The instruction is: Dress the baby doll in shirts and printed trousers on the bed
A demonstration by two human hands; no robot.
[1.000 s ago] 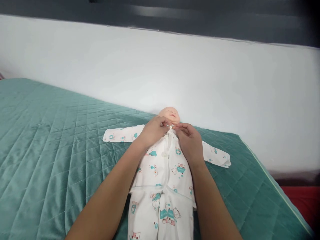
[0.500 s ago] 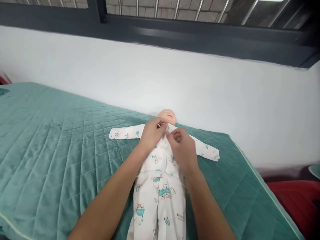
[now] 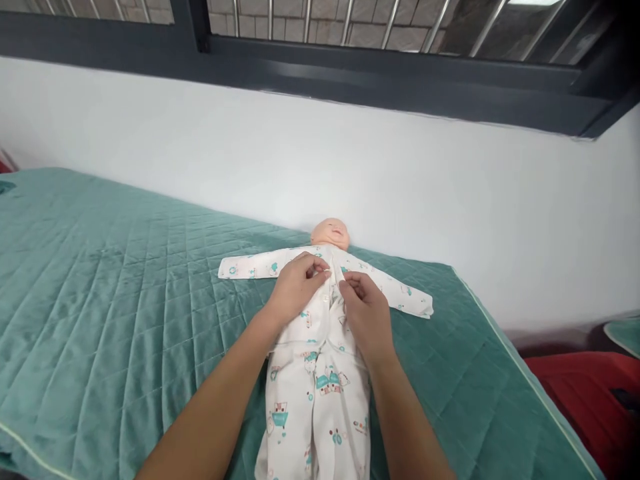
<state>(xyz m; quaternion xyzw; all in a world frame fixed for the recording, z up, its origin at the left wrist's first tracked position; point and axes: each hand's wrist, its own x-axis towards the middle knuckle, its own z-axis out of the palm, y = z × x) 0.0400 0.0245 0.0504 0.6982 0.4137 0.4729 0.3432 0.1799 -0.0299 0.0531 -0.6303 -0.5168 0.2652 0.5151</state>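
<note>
A baby doll (image 3: 330,232) lies on its back, its head toward the wall. It wears a white printed baby shirt (image 3: 260,264) with sleeves spread to both sides, and matching white pants (image 3: 293,413). At the chest, my left hand (image 3: 299,283) pinches the left edge of the shirt's front opening. Opposite it, my right hand (image 3: 367,307) pinches the right edge, which is lifted a little. A fastener shows on the placket below my fingers. The fingertips partly hide the cloth they grip.
Under the doll is a green quilted cover (image 3: 150,300) with a pale piped edge. Behind it rises a white wall (image 3: 300,160) below a dark window frame (image 3: 375,80) with metal bars. A red object (image 3: 585,400) stands beyond the right edge.
Both hands have moved down from the neckline to the upper chest. The doll's neck and collar now show, and the shirt's two front edges are held slightly apart.
</note>
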